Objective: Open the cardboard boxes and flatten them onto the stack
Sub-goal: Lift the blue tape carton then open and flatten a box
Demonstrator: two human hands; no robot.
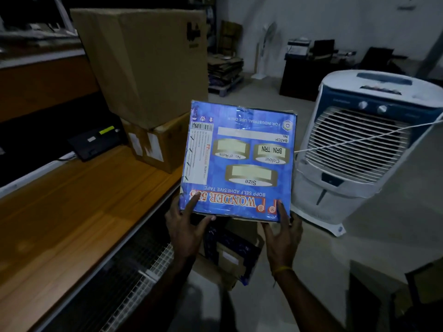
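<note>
A blue printed cardboard box (238, 161), marked as adhesive tape with its print upside down to me, is held up in front of me with its broad face toward the camera. My left hand (185, 227) grips its lower left corner, thumb on the face. My right hand (282, 232) holds the lower right corner, thumb on the front. Below the box, on the floor, lies a pile of flattened cardboard (233, 255), partly blue, partly brown.
A wooden counter (72, 204) runs along the left, carrying a large brown carton (146, 63) stacked on a smaller taped carton (155, 144), plus a black device (96, 142). A white air cooler (359, 149) stands at right. More flattened cardboard (225, 65) sits on a pallet at the back.
</note>
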